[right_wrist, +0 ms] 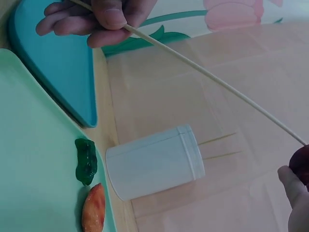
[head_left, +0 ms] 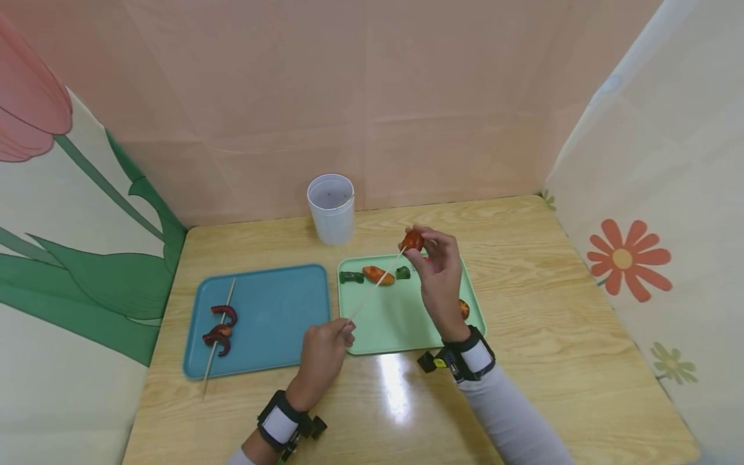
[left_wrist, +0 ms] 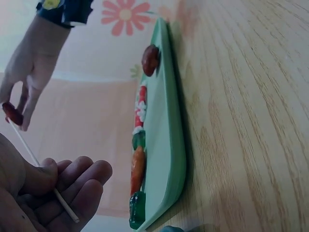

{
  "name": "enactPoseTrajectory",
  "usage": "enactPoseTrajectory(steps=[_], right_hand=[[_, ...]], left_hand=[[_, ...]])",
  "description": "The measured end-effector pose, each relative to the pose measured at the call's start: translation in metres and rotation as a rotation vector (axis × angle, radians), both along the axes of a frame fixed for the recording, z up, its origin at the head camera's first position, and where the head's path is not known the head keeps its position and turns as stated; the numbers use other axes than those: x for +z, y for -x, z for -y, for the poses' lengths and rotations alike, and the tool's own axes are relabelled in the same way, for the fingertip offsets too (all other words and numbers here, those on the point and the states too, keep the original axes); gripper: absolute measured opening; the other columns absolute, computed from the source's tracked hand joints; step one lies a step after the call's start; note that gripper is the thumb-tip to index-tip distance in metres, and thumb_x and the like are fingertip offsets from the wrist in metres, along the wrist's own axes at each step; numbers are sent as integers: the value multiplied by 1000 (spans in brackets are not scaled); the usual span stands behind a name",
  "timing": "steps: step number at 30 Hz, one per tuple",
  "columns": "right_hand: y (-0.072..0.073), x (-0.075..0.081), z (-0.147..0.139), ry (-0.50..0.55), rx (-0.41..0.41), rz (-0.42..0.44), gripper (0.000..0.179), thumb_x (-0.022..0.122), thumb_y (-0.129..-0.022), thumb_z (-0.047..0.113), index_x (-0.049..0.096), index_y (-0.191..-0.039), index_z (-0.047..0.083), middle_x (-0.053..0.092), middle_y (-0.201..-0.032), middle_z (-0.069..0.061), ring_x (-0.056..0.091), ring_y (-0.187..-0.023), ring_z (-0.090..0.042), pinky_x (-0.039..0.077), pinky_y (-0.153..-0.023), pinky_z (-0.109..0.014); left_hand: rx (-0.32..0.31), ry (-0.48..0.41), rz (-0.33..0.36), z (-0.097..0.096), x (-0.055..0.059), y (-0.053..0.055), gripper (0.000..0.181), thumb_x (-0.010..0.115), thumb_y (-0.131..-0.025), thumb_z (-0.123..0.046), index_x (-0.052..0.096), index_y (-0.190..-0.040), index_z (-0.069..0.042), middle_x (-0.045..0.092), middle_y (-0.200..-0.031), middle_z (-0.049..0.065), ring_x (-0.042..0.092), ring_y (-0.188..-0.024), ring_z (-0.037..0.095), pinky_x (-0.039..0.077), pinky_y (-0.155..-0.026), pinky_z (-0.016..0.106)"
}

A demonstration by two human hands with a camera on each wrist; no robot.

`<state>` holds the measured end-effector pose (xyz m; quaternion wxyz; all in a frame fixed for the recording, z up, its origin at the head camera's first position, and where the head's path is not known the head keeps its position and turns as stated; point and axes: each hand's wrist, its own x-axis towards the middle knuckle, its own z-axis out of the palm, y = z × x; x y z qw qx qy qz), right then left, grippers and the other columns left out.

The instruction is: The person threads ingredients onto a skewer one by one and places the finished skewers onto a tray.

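My left hand (head_left: pixel 323 352) grips the lower part of a thin wooden skewer (head_left: pixel 374 286), thumb pressed against the curled fingers. The skewer slants up to the right, over the light green tray (head_left: pixel 395 332). At its upper end, my right hand (head_left: pixel 440 274) pinches a glossy red-brown food piece (head_left: pixel 413 240), which meets the skewer's tip. On the green tray lie an orange piece (head_left: pixel 383 278), two dark green pieces (right_wrist: pixel 86 162), a red-and-white piece (left_wrist: pixel 140 108) and a round brown piece (head_left: pixel 464 309), partly behind the right wrist in the head view.
To the left, a blue tray (head_left: pixel 279 310) carries another skewer (head_left: pixel 212 361) with dark red, curled tentacle-like pieces (head_left: pixel 217 334); its lower end overhangs the rim. A white cup (head_left: pixel 332 223) stands behind the trays, thin sticks (right_wrist: pixel 217 138) poking out. Printed cloth walls enclose the wooden table (head_left: pixel 540 323).
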<state>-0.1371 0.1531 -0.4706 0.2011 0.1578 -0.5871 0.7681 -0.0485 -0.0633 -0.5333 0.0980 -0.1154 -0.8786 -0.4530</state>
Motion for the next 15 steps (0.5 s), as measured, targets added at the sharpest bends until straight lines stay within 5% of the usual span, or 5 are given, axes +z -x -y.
enactPoseTrajectory(steps=[4, 11, 15], right_hand=[[-1, 2, -1, 44, 50, 9, 20, 52, -104, -3, 49, -123, -1, 51, -141, -27, 54, -137, -40, 56, -101, -40], [0, 9, -3, 125, 197, 151, 42, 62, -101, 3, 49, -140, -6, 51, -145, -25, 53, -140, -35, 55, -102, -30], [0, 11, -4, 130, 239, 180, 39, 61, -102, 4, 53, -139, -3, 51, -144, -29, 55, -138, -34, 52, -107, -36]], left_hand=[[10, 23, -56, 2, 0, 0, 8, 70, -93, -4, 77, -94, 1, 77, -76, 8, 72, -64, 11, 57, -60, 17], [48, 65, -230, 7, 4, 5, 5, 74, -89, 1, 77, -92, -2, 77, -78, 6, 73, -65, 10, 60, -61, 25], [72, 92, -275, 10, 9, 8, 10, 77, -84, 7, 78, -91, -1, 78, -79, 7, 74, -67, 12, 60, -60, 27]])
